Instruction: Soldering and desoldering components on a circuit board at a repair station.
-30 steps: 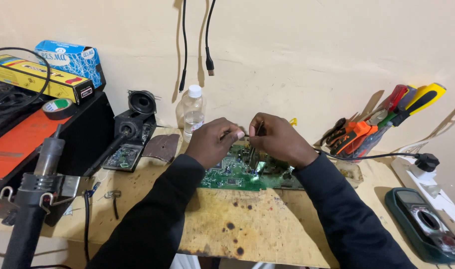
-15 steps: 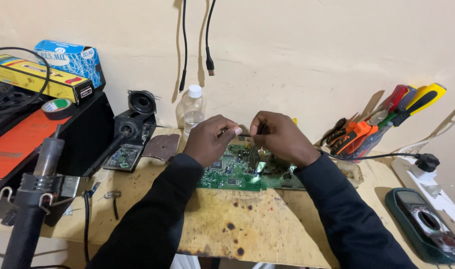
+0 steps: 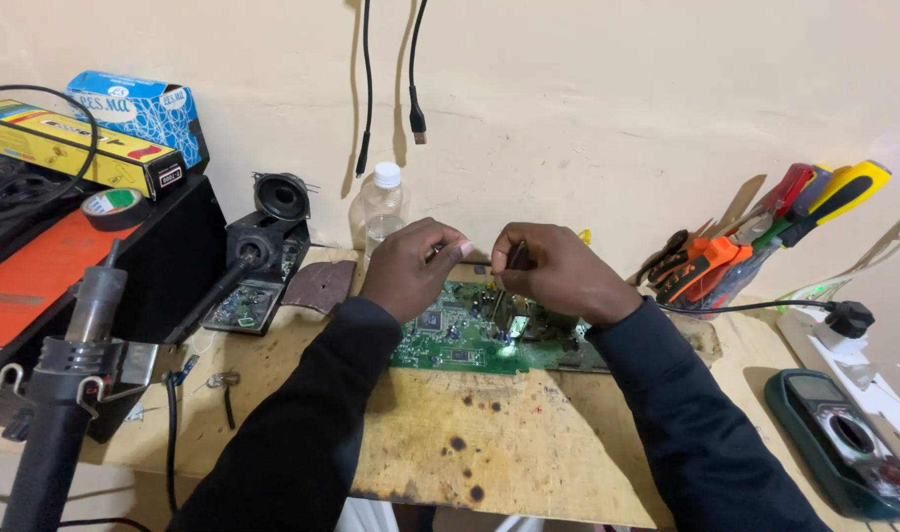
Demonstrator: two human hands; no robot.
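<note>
Green circuit board (image 3: 469, 340) lay flat on the worn tabletop (image 3: 469, 443), under both hands. Right hand (image 3: 558, 271) above the board's middle, fingers closed on a thin dark tool (image 3: 507, 271) angled down to the board. Left hand (image 3: 410, 266) just left of it over the board, fingers pinched together; whether anything sat between them, cannot tell.

Judged stiff, light and fragile, studded with small parts; best taken by its bare edges, never by the components.

Far left of the board, up on a black case (image 3: 189, 256): a long yellow box (image 3: 75, 148) with a dark end, and behind it a blue box (image 3: 144, 108) patterned with white scribbles. Roll of tape (image 3: 113, 209) beside them. Behind the board, a clear bottle (image 3: 381, 212) with a white cap against the wall.
</note>
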